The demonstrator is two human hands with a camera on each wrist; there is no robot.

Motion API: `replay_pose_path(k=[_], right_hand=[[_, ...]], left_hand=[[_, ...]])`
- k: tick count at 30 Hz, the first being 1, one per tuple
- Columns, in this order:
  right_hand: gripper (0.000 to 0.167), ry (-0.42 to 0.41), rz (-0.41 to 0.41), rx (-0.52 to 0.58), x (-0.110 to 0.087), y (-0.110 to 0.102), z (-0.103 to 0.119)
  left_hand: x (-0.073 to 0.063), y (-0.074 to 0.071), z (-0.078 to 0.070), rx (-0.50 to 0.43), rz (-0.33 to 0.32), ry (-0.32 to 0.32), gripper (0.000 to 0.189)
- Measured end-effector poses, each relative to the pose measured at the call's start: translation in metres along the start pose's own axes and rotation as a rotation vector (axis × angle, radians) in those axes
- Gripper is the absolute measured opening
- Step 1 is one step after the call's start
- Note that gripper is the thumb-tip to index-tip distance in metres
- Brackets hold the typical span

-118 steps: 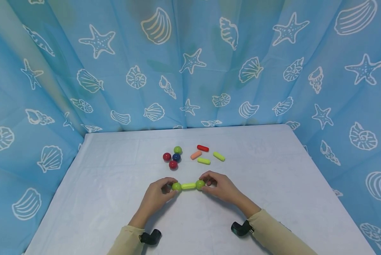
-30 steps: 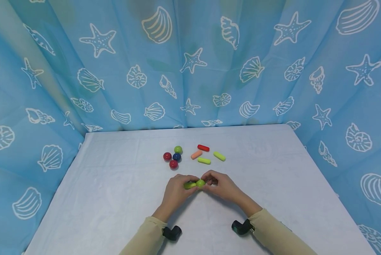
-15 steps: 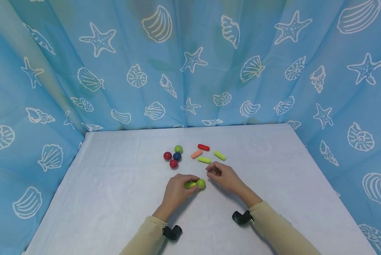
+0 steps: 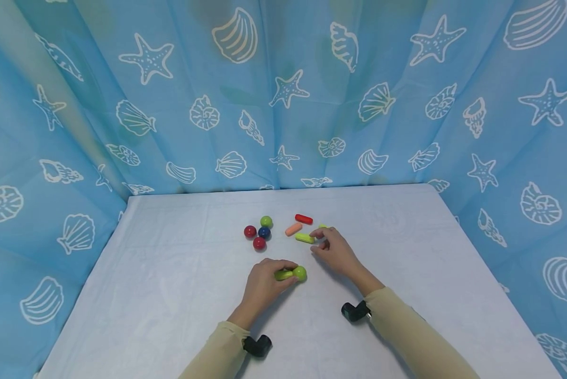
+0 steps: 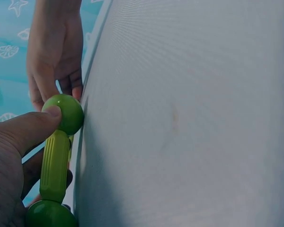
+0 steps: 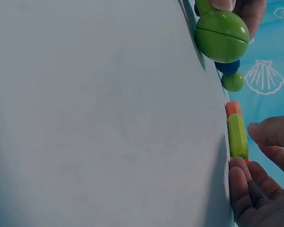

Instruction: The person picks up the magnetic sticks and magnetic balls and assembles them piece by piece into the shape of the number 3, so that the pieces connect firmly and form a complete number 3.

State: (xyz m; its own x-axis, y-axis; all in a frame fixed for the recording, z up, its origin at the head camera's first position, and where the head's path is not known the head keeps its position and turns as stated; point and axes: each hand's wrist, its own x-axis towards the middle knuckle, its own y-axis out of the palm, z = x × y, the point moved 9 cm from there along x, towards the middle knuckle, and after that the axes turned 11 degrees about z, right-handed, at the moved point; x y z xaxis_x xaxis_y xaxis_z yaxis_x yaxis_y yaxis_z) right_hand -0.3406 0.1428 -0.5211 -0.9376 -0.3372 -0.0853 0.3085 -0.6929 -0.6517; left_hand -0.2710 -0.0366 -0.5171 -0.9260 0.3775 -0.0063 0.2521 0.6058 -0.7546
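My left hand (image 4: 263,284) pinches a joined toy piece, a ribbed yellow-green rod (image 5: 55,165) with a green ball at each end. Its thumb presses on the green ball (image 4: 299,273) at the right end. The other end ball (image 5: 51,215) shows only in the left wrist view; the hand covers it in the head view. Further up the table, my right hand (image 4: 336,253) reaches beside a loose yellow-green rod (image 4: 304,238). In the right wrist view that rod (image 6: 237,136) lies between spread thumb and fingers, apart from the thumb. Contact with the fingertips is unclear.
Left of the rods sit two red balls (image 4: 259,243), a blue ball (image 4: 264,232) and a green ball (image 4: 266,221). An orange rod (image 4: 294,229) and a red rod (image 4: 304,219) lie behind. Another yellow-green rod (image 4: 324,226) is mostly hidden by the right hand.
My left hand shifted from the left end ball to the right end. The right hand let go of that ball and moved up to the loose yellow-green rod.
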Motion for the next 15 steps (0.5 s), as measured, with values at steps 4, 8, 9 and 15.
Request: replay_pose_path(k=[4, 8, 9, 15], right_hand=[[0.032, 0.004, -0.001, -0.016, 0.007, 0.001, 0.0], [0.031, 0.001, -0.002, -0.033, 0.013, 0.003, 0.002], [0.031, 0.003, -0.002, -0.038, 0.015, 0.004, 0.002], [0.03, 0.005, -0.004, -0.067, 0.021, 0.007, 0.005]], left_hand=[[0.0, 0.0, 0.0, -0.001, 0.0, -0.001, 0.029], [-0.001, -0.002, -0.001, 0.002, -0.004, 0.007, 0.028], [-0.001, -0.002, -0.001, 0.004, -0.004, 0.008, 0.028], [0.0, -0.002, -0.001, 0.008, -0.007, 0.012, 0.028]])
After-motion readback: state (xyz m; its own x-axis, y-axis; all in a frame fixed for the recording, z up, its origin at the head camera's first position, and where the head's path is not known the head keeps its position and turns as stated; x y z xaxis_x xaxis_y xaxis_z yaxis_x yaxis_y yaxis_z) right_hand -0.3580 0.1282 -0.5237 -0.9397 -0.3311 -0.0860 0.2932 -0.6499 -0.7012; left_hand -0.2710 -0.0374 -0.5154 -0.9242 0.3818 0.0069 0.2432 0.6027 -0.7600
